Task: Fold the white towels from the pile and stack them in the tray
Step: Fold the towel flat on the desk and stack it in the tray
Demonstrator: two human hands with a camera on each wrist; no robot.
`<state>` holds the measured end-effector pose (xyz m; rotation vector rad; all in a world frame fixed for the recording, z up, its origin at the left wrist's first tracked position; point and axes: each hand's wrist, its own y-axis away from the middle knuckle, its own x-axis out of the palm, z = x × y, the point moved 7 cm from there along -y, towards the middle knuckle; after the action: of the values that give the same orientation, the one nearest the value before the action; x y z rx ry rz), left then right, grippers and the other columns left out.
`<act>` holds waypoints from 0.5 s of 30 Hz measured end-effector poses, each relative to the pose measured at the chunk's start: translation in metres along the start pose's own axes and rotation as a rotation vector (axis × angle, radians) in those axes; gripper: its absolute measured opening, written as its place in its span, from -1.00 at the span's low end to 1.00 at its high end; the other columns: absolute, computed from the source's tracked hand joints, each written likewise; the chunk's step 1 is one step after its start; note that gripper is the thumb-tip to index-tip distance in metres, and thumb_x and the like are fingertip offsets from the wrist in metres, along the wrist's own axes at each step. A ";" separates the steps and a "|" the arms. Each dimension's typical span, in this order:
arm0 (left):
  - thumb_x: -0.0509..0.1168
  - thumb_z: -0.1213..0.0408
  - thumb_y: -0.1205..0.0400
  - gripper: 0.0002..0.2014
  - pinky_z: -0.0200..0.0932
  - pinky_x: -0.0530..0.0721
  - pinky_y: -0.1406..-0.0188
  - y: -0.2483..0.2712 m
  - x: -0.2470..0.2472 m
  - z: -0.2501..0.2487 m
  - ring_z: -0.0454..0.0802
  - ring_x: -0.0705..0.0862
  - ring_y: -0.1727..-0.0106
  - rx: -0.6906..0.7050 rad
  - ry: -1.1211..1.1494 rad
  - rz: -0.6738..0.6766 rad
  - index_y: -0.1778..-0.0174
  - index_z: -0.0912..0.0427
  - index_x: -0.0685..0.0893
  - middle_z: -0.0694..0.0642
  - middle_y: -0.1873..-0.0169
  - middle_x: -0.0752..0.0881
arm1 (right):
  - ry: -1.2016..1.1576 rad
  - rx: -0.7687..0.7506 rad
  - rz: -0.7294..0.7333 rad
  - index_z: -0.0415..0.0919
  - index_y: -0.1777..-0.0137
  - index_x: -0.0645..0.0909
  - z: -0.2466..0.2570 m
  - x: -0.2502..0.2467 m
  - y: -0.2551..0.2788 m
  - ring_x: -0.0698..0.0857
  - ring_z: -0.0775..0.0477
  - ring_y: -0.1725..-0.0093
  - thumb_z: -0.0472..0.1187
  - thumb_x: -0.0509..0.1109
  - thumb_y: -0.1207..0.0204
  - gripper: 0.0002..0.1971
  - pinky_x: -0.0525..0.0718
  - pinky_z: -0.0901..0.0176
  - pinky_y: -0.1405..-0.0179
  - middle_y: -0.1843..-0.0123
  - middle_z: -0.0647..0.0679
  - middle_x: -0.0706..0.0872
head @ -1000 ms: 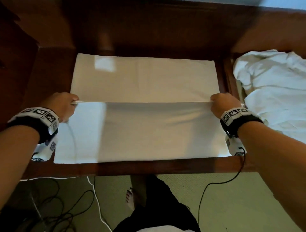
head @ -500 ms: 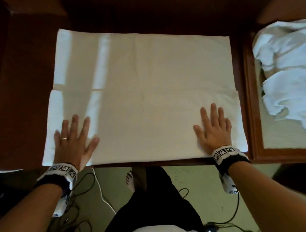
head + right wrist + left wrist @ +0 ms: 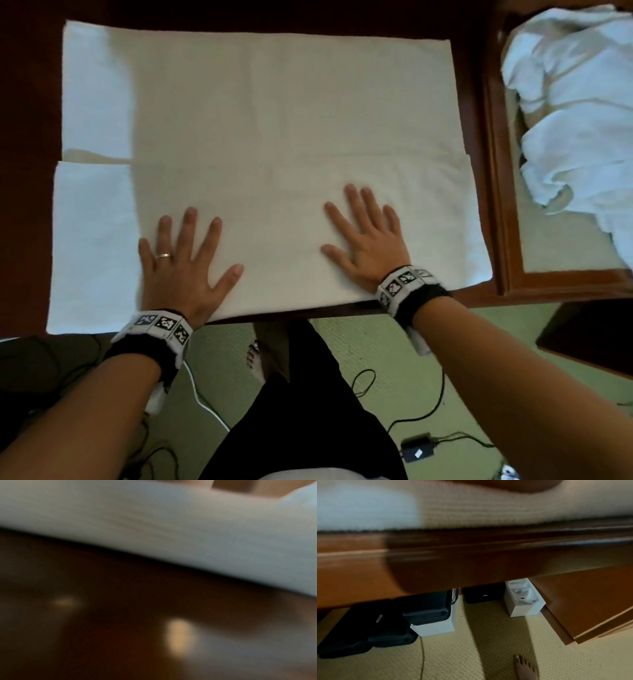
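One white towel [image 3: 274, 113] lies spread on the dark wooden bench [image 3: 27, 102], its near part folded over along the bench's front edge. The left hand [image 3: 181, 270] and right hand [image 3: 368, 240] press flat on that fold, fingers straight and splayed. One rumpled pile of white towels [image 3: 575, 113] fills the wooden tray [image 3: 493, 171] at the right end.

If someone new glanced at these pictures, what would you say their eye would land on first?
Probably the big white towel spread across the dark wooden table, its near part folded over. Next, the left hand and right hand pressed flat on that near fold, fingers spread. To the right, a rumpled pile of white towels lies in a wooden tray.
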<state>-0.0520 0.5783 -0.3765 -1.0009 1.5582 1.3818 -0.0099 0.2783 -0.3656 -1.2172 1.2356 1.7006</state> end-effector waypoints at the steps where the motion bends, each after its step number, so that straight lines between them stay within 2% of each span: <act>1: -0.15 -0.47 -0.60 -0.16 0.55 0.09 -0.58 0.000 -0.001 -0.001 0.39 0.04 -0.74 -0.004 0.010 -0.009 -0.78 -0.15 0.07 0.08 -0.79 0.00 | -0.009 0.081 0.000 0.25 -0.74 -0.12 -0.038 -0.004 0.001 -0.21 -0.12 -0.76 0.44 -0.16 -0.61 -0.28 -0.01 -0.30 -0.66 -0.79 0.00 -0.23; 4: -0.03 -0.45 -0.56 -0.17 0.49 0.16 -0.55 -0.001 -0.010 -0.006 0.38 0.18 -0.69 -0.022 0.031 -0.049 -0.73 -0.11 0.26 0.13 -0.74 0.19 | -0.051 0.366 0.036 0.22 -0.74 -0.19 -0.141 -0.018 0.009 -0.26 -0.06 -0.75 0.43 -0.22 -0.62 -0.28 -0.05 -0.33 -0.68 -0.78 0.01 -0.27; 6: 0.02 -0.43 -0.54 -0.19 0.42 0.23 -0.51 -0.007 -0.024 -0.007 0.36 0.29 -0.60 -0.043 0.053 -0.082 -0.66 -0.05 0.37 0.18 -0.63 0.32 | -0.033 0.458 0.005 0.09 -0.76 -0.08 -0.161 -0.031 0.009 -0.18 -0.10 -0.76 0.35 -0.22 -0.63 -0.27 -0.01 -0.38 -0.66 -0.79 -0.06 -0.18; 8: 0.03 -0.41 -0.54 -0.19 0.35 0.25 -0.49 -0.017 -0.038 -0.013 0.32 0.34 -0.52 -0.022 0.074 -0.108 -0.64 0.00 0.40 0.20 -0.55 0.38 | -0.015 0.382 -0.076 -0.02 -0.75 0.05 -0.134 -0.042 -0.001 -0.09 -0.17 -0.76 0.27 -0.14 -0.63 -0.28 0.06 -0.37 -0.64 -0.79 -0.12 -0.09; 10: -0.01 -0.40 -0.56 -0.19 0.33 0.19 -0.54 -0.029 -0.043 -0.026 0.30 0.30 -0.58 0.075 0.037 -0.081 -0.68 -0.01 0.34 0.20 -0.61 0.35 | -0.051 0.209 -0.089 0.01 -0.74 0.10 -0.080 -0.042 -0.013 -0.03 -0.23 -0.75 0.27 -0.10 -0.64 -0.30 0.11 -0.33 -0.60 -0.79 -0.12 -0.05; 12: -0.11 -0.42 -0.60 -0.19 0.36 0.12 -0.60 -0.040 -0.040 -0.030 0.28 0.16 -0.70 0.177 -0.021 -0.017 -0.75 -0.11 0.19 0.12 -0.74 0.19 | -0.068 0.098 -0.009 0.15 -0.74 0.02 -0.037 -0.028 -0.018 -0.12 -0.24 -0.76 0.34 -0.11 -0.63 -0.30 0.05 -0.35 -0.62 -0.79 -0.07 -0.14; 13: -0.18 -0.45 -0.61 -0.19 0.38 0.10 -0.63 -0.046 -0.038 -0.021 0.26 0.08 -0.74 0.190 -0.037 0.019 -0.77 -0.17 0.10 0.07 -0.78 0.09 | -0.074 0.101 0.028 0.21 -0.74 -0.05 -0.027 -0.020 -0.019 -0.19 -0.24 -0.75 0.37 -0.11 -0.62 -0.30 -0.01 -0.37 -0.63 -0.79 -0.04 -0.21; 15: -0.32 -0.48 -0.59 -0.18 0.39 0.08 -0.65 -0.054 -0.035 0.020 0.22 -0.04 -0.78 0.123 -0.024 0.064 -0.78 -0.23 -0.08 -0.01 -0.80 -0.11 | -0.093 0.146 0.051 0.28 -0.72 -0.14 -0.025 -0.013 -0.019 -0.29 -0.21 -0.74 0.40 -0.12 -0.61 -0.30 -0.10 -0.38 -0.65 -0.78 0.03 -0.31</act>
<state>0.0118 0.5956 -0.3646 -0.8644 1.6489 1.3191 0.0188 0.2602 -0.3619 -1.0174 1.3186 1.6530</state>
